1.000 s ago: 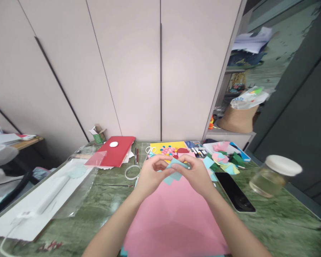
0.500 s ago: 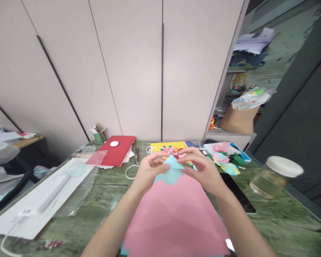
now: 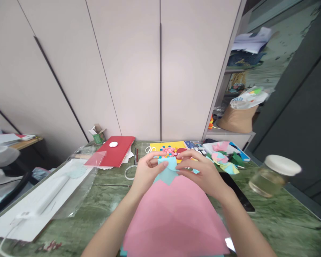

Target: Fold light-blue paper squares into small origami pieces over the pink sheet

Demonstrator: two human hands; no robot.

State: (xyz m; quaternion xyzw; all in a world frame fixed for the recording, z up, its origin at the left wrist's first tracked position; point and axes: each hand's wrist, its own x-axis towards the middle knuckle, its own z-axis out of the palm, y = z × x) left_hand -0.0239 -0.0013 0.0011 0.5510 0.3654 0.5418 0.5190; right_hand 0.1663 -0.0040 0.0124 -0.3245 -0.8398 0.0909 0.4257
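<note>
Between my two hands is a small light-blue folded paper (image 3: 168, 175), raised over the far end of a large pink sheet (image 3: 173, 217). My left hand (image 3: 149, 171) pinches its left side, the thumb lying on the near face. My right hand (image 3: 199, 171) grips the right edge between thumb and fingers. A flap at the paper's top is folded down. Light-blue paper edges show beneath the pink sheet. Past my fingers lie small pink and blue pieces (image 3: 169, 151) on a yellow sheet (image 3: 155, 146).
Right of the sheet are a black tablet (image 3: 239, 194), a lidded jar of pale liquid (image 3: 270, 180) and folded colored papers (image 3: 226, 162). To the left lie white-handled scissors (image 3: 150, 149), a white tape ring (image 3: 127, 175), a red folder (image 3: 115, 155) and a clear plastic sleeve (image 3: 82, 192).
The light-blue paper's pointed top now looks like a flat, folded-over edge. Both hands stay on it with slightly shifted fingers. The whole view has moved a little.
</note>
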